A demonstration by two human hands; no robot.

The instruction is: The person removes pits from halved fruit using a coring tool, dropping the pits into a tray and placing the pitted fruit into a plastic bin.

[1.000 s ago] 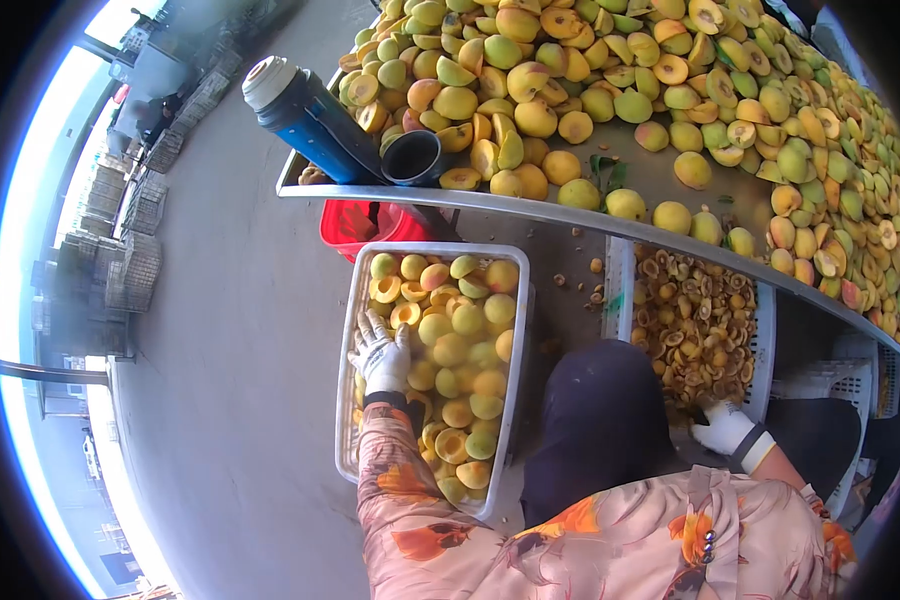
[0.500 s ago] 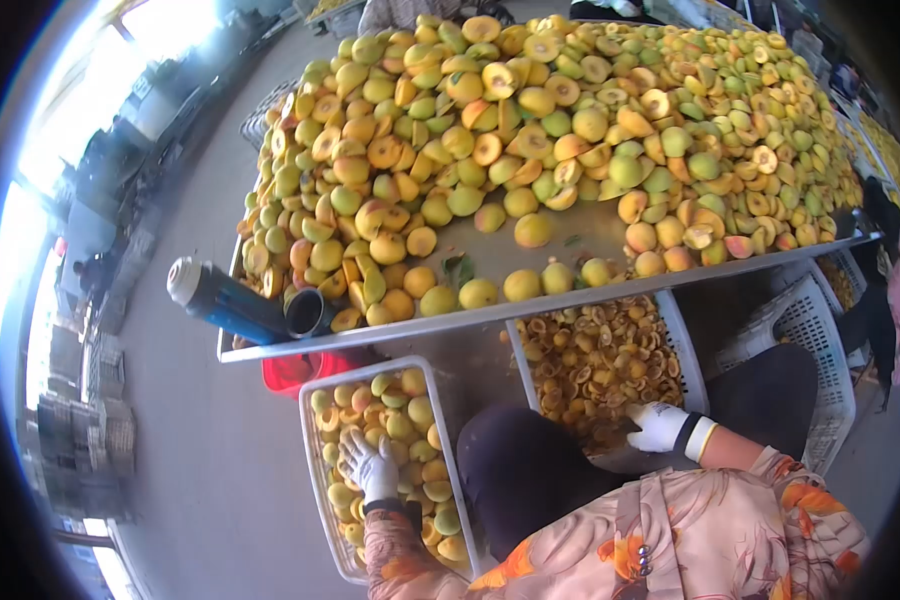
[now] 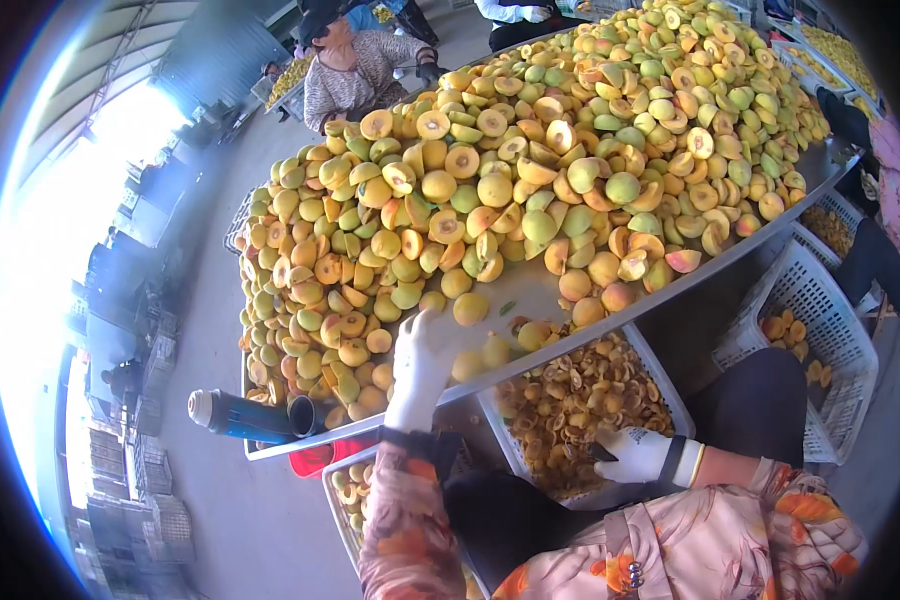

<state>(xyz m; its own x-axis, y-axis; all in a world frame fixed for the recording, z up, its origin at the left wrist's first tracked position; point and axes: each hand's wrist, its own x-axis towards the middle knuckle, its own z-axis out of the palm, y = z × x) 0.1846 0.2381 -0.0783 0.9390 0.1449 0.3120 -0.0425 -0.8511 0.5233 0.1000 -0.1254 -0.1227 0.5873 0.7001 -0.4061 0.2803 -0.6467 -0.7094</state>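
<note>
My left hand, in a white glove, reaches over the metal table's near edge. Its fingers stretch toward loose peaches at the front of the pile; no fruit shows in it, though motion blurs it. Gloved as well, my right hand is closed, low above a crate of brownish peach scraps. A small dark piece shows at its fingertips, too small to name. A second crate with peaches stands at my left, partly hidden by my left sleeve.
Halved peaches heap across the metal table. A blue thermos and a dark cup lie at its left corner, above a red container. A white basket stands right. Across the table is another person.
My left hand has left the peach crate and moved up and forward over the table. My right hand stays by the scrap crate. The view has tilted up, bringing the person opposite into sight.
</note>
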